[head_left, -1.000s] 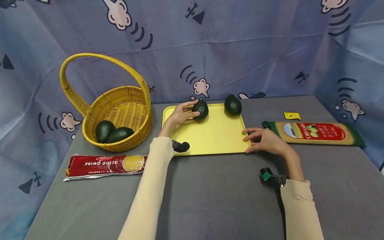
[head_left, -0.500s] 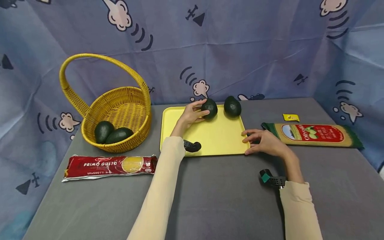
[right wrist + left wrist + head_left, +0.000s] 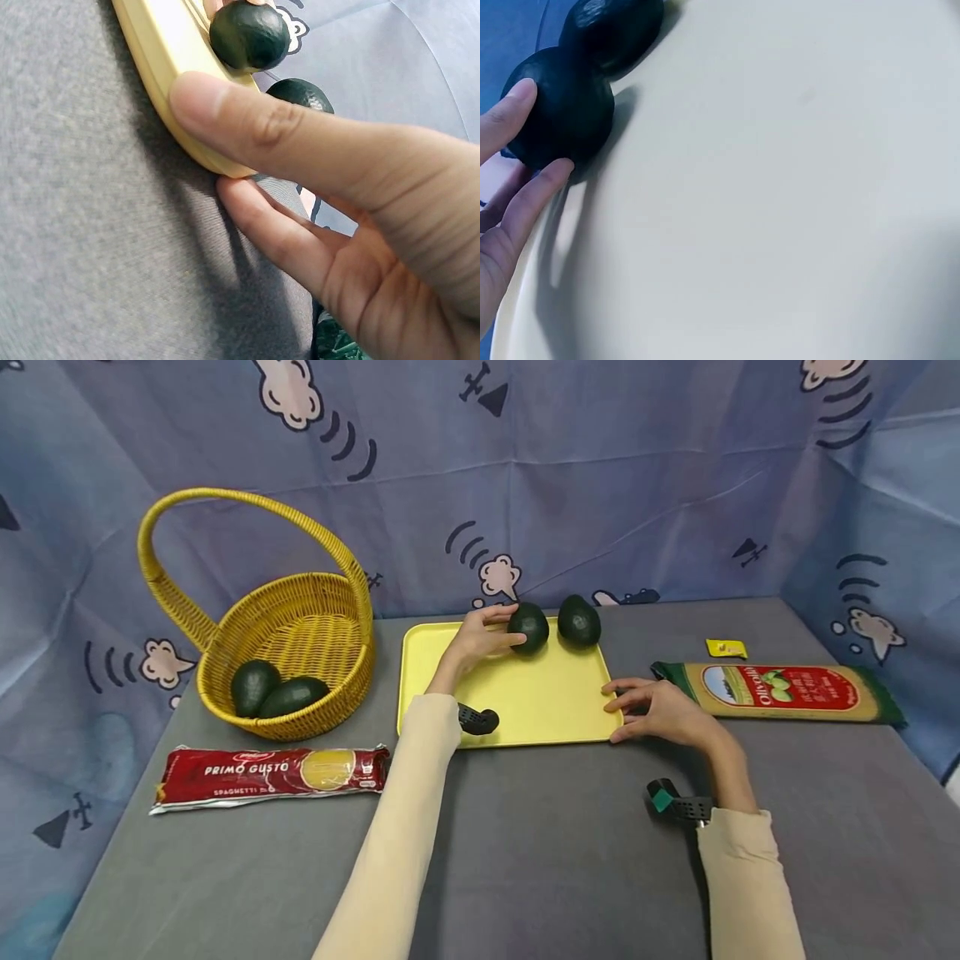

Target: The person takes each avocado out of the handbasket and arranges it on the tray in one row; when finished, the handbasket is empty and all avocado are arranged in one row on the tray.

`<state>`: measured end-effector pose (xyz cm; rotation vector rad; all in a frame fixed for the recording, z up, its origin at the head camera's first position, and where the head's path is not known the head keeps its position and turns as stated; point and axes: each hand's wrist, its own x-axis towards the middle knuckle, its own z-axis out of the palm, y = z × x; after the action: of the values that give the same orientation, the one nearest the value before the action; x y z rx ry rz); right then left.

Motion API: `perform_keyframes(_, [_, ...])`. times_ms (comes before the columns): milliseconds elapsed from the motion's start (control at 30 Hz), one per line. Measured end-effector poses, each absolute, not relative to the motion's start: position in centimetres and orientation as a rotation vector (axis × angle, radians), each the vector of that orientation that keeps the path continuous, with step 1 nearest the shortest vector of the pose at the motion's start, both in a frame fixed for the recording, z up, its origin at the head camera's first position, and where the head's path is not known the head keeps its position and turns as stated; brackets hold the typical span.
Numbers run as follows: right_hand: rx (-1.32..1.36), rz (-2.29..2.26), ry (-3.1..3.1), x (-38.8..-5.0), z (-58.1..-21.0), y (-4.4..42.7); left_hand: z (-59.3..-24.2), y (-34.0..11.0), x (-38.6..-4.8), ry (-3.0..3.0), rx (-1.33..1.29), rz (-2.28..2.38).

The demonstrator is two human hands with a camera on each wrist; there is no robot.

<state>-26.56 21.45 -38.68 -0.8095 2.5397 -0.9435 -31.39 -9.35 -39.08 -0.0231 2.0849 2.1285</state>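
My left hand holds a dark green avocado by its left side, at the back of the yellow tray. Seen from the left wrist, the thumb and fingers touch the held avocado, which meets a second avocado. That second avocado sits at the tray's back right corner. At the front right corner my right hand grips the tray; the right wrist view shows its thumb over the rim and a fingertip against the corner.
A yellow wicker basket with two avocados stands at the left. In front of it lies a red spaghetti pack. To the tray's right are an Olivoilà pack and a small yellow packet. Patterned cloth hangs behind.
The left hand has moved right along the back of the tray with its avocado, closing the gap to the other one. My right hand has stayed at the tray's corner.
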Motion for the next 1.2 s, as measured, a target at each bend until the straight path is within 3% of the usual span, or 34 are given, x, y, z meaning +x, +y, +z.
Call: perform_keyframes(1200, [-0.822, -0.938, 2.520, -26.7, -38.5, 21.3, -38.4, -8.6, -31.2, 2.147, -0.047, 2.164])
